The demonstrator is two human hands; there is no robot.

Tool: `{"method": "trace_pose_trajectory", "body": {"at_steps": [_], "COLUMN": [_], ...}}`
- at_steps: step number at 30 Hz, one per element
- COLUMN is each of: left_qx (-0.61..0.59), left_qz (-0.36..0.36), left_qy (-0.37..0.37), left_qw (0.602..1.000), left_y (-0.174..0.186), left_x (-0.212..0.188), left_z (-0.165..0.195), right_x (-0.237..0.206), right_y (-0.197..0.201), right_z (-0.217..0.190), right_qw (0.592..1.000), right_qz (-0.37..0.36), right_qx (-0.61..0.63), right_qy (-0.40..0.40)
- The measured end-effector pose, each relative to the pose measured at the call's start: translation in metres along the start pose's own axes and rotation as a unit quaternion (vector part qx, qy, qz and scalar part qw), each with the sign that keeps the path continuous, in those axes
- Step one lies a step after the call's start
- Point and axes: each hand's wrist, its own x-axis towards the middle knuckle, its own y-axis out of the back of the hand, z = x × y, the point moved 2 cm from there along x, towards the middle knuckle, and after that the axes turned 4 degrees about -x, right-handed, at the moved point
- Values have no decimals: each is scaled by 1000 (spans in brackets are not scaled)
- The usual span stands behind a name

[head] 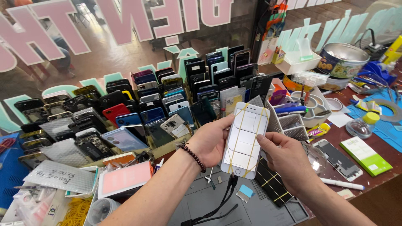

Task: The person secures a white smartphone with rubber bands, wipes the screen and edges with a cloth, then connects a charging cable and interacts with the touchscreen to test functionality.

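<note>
My left hand [208, 141] and my right hand [286, 158] hold a white smartphone [246, 138] upright between them, above the workbench. Yellow rubber bands are stretched lengthwise over its front, which is covered with white paper pieces. My left hand grips its left edge from behind; a dark bead bracelet [193, 156] circles that wrist. My right thumb presses on the phone's right edge. A black cable [222, 201] hangs from the phone's bottom end.
Racks full of phones and phone housings [142, 104] fill the back left. A grey work mat [217, 205] lies below. To the right sit a mesh organiser [289, 121], a metal tin [345, 58], a phone screen [337, 157], a green pack [365, 155] and a blue mat [385, 121].
</note>
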Motion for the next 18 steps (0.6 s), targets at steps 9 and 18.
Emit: {"method": "trace_pose_trajectory", "body": {"at_steps": [9, 18], "left_qx": [6, -20], "left_qz": [7, 3], "left_qy": [-21, -23], "left_qw": [1000, 1000], "left_y": [26, 44], "left_x": [-15, -29], "left_z": [27, 32], "right_x": [17, 20], "right_y": [-31, -53], "right_z": [-12, -12], "right_qw": [999, 997], "right_qz": [-46, -63], "right_qx": [-22, -40], "right_qy": [2, -12]}}
